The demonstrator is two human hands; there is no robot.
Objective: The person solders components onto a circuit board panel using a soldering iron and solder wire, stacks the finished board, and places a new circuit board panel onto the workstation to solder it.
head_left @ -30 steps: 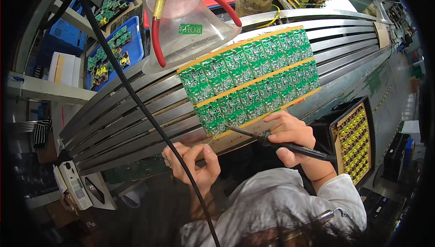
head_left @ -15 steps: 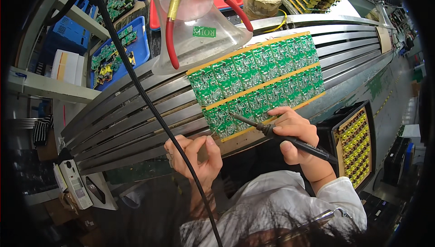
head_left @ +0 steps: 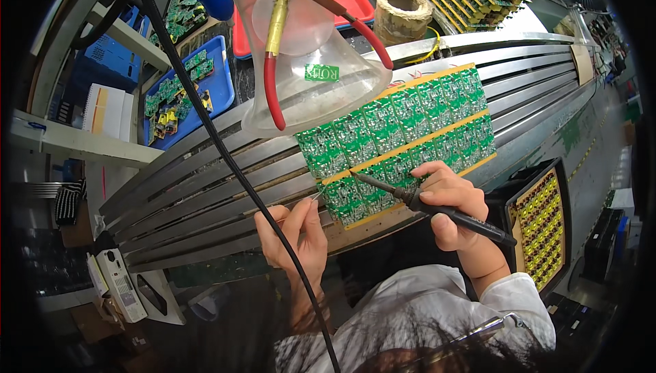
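A panel of green circuit boards (head_left: 369, 134) with yellow edge strips lies across metal rails. My right hand (head_left: 454, 198) is closed around the black handle of a soldering iron (head_left: 478, 225). The iron's tip points left, at the middle yellow strip near the panel's left end; whether it touches cannot be told. Beside the panel's lower left corner, my left hand (head_left: 294, 240) pinches a thin silvery wire (head_left: 318, 195), which looks like solder. Its end lies near the board edge. A black cable crosses in front of the left hand.
Red-handled pliers (head_left: 273, 86) hang before a clear plastic hood (head_left: 321, 99) above the panel. A blue tray (head_left: 222, 75) with boards stands left, a red tray (head_left: 352, 7) behind. A black bin (head_left: 502, 212) of yellow parts sits right. The black cable (head_left: 225, 151) runs down through view.
The whole view has shifted slightly. The iron's tip has moved up the panel from the lower row to the middle strip. My left hand keeps its pinch on the wire.
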